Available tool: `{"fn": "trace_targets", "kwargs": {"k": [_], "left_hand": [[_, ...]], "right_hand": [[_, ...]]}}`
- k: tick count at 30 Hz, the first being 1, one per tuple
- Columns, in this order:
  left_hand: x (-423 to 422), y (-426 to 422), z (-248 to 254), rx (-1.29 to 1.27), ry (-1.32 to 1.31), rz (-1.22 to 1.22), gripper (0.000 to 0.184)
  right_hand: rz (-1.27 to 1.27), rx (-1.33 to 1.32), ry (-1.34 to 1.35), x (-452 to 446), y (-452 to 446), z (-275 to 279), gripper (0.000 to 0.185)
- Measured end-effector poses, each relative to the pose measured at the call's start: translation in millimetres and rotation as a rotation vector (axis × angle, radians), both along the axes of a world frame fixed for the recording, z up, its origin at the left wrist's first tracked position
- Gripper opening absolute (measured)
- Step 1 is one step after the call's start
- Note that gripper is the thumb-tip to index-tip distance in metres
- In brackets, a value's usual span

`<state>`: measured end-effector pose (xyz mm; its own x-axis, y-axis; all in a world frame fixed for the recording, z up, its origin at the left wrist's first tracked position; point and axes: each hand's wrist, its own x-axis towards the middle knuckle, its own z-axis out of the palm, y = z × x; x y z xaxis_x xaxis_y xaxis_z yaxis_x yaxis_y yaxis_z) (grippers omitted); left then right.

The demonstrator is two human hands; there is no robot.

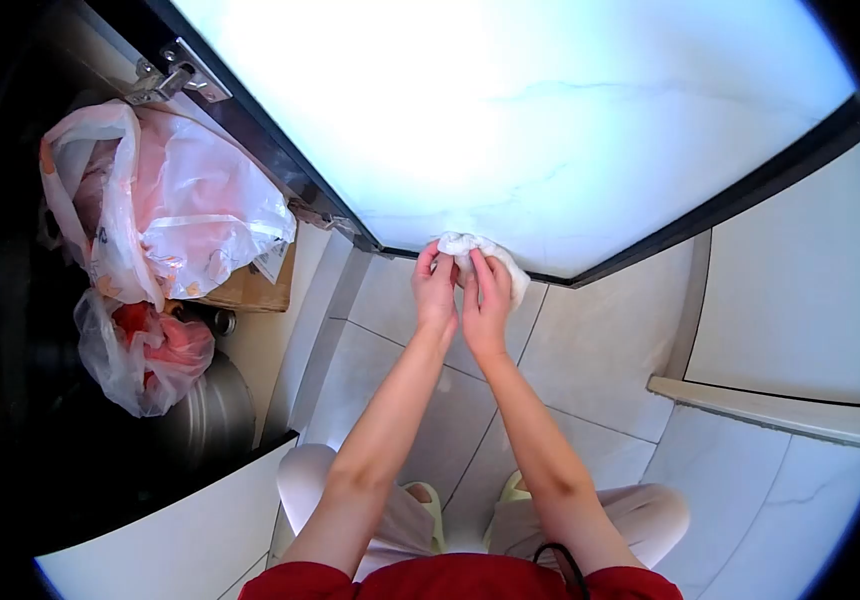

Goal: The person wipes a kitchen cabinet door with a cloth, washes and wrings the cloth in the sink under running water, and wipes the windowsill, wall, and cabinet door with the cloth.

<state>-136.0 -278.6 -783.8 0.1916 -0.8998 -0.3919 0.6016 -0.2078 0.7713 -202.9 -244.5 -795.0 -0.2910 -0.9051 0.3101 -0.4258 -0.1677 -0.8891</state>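
Note:
A bunched white cloth (517, 276) lies against the bottom edge of the open cabinet door (550, 190), near the middle of that edge. My left hand (435, 292) has its fingers closed on the cloth's left end, beside the door's black frame. Close by on the right, my right hand (487, 300) grips the same cloth, its fingers bent over the folds. Part of the cloth is hidden behind both hands. The door's face is white with faint marbling and is brightly lit.
Inside the cabinet at left are a pink-and-white plastic bag (200, 215), a smaller clear bag with red contents (145, 355), a cardboard box (260, 285) and a metal pot (218, 410). A hinge (185, 78) holds the door. Grey tiles (590, 360) cover the floor.

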Motion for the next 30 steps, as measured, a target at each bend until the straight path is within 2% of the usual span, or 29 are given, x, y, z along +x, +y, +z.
{"fn": "trace_targets", "kwargs": {"k": [3, 6, 9, 11, 13, 14, 16, 20, 22, 27, 29, 30], "left_hand": [[-2, -4, 47, -0.079, 0.070, 0.114, 0.012], [4, -6, 98, -0.169, -0.043, 0.168, 0.015], [9, -7, 128, -0.196, -0.120, 0.178, 0.017], [16, -11, 159, -0.251, -0.130, 0.203, 0.019], [22, -16, 197, -0.436, -0.322, 0.231, 0.018], [23, -18, 207, -0.439, -0.321, 0.235, 0.018], [24, -22, 219, -0.685, -0.569, 0.323, 0.019], [24, -20, 171, -0.611, -0.745, 0.341, 0.027], [26, -19, 134, -0.544, -0.728, 0.316, 0.024], [23, -8, 83, -0.406, -0.777, 0.230, 0.019], [23, -9, 39, -0.212, -0.887, 0.121, 0.016], [20, -9, 39, -0.148, -0.861, 0.070, 0.015]], "right_hand": [[0.024, -0.086, -0.005, 4, -6, 45, 0.031], [0.046, -0.157, -0.036, 8, -12, 95, 0.030], [0.054, -0.186, -0.065, 9, -16, 134, 0.030], [0.067, -0.303, -0.053, 16, -20, 156, 0.030], [0.058, -0.363, -0.004, 18, -25, 199, 0.031], [0.040, -0.431, 0.062, 19, -29, 216, 0.031], [-0.020, -0.515, 0.187, 22, -35, 222, 0.033], [-0.067, -0.344, 0.251, 27, -29, 168, 0.035], [-0.075, -0.286, 0.238, 32, -24, 137, 0.035], [-0.083, -0.157, 0.305, 29, -9, 79, 0.036], [-0.093, -0.087, 0.293, 24, -3, 56, 0.038], [-0.075, -0.089, 0.313, 19, -1, 59, 0.035]]}}
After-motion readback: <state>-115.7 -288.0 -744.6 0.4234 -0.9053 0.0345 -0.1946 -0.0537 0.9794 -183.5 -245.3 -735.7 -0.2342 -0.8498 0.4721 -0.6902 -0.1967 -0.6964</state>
